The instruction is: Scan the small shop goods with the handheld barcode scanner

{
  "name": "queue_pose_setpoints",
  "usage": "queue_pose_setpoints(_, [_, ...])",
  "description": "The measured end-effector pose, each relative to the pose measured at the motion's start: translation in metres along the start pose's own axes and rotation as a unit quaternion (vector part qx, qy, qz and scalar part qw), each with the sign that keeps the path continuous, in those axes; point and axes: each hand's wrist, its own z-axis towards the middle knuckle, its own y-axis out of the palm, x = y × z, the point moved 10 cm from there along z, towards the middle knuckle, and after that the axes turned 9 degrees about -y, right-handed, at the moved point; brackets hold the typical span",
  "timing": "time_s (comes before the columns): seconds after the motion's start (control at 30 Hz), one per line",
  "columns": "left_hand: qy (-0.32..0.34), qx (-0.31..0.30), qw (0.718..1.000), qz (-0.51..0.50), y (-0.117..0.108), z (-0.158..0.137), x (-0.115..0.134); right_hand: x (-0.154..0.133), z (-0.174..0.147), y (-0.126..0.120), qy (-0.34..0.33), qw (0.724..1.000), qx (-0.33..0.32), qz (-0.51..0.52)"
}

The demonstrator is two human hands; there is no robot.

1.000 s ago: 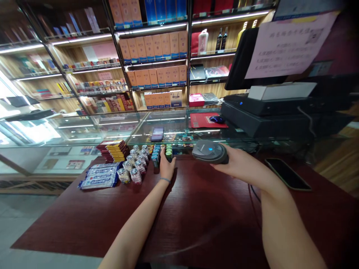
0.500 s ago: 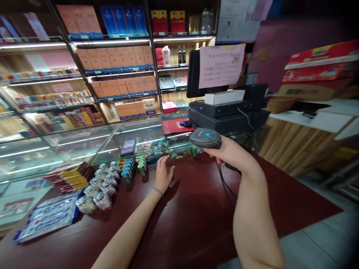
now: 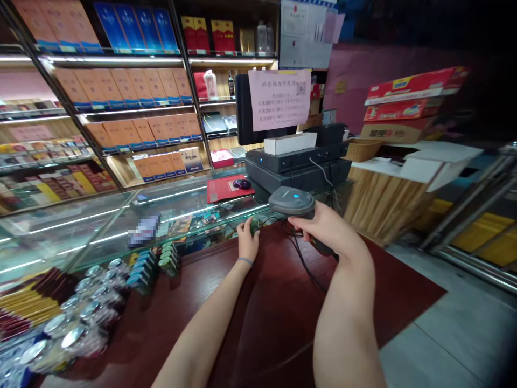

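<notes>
My right hand (image 3: 325, 227) is wrapped round the handle of a dark grey barcode scanner (image 3: 291, 200), which shows a blue light on top. Its black cable (image 3: 305, 264) trails onto the dark red tabletop (image 3: 274, 302). Over the table's far edge, my left hand (image 3: 247, 245) reaches out with fingers apart. A small green container (image 3: 254, 225) is right at those fingers, partly hidden by them; whether they touch it I cannot tell. Further left stand rows of green containers (image 3: 168, 260) and blue containers (image 3: 142, 272).
Lidded jars (image 3: 91, 312) and stacked yellow and maroon packets (image 3: 30, 304) fill the table's left. Behind runs a glass counter (image 3: 109, 221) with a mouse (image 3: 241, 184) on a red mat (image 3: 218, 189). A monitor (image 3: 244, 108) stands above a black cash drawer (image 3: 278, 175).
The view has turned right. My left hand has moved right, away from the rows of containers to the lone green one. The scanner stays in my right hand.
</notes>
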Motion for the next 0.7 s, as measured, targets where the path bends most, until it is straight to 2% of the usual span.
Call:
queue_pose_setpoints(0.23, [0.015,0.012,1.0,0.006,0.002,0.003,-0.005,0.008,0.002,0.001,0.018,1.0,-0.002,0.017])
queue_pose_setpoints(0.43, [0.034,0.011,0.999,-0.018,0.001,0.001,0.003,-0.002,0.003,0.002,0.004,1.0,0.005,0.025])
queue_pose_setpoints(0.57, [0.006,0.055,0.995,-0.089,-0.032,-0.012,0.0,-0.013,0.004,0.005,-0.006,0.999,0.026,0.042])
queue_pose_setpoints(0.7, [-0.037,0.043,0.985,-0.163,-0.084,-0.032,-0.007,-0.025,0.008,0.028,-0.028,0.998,-0.023,0.047])
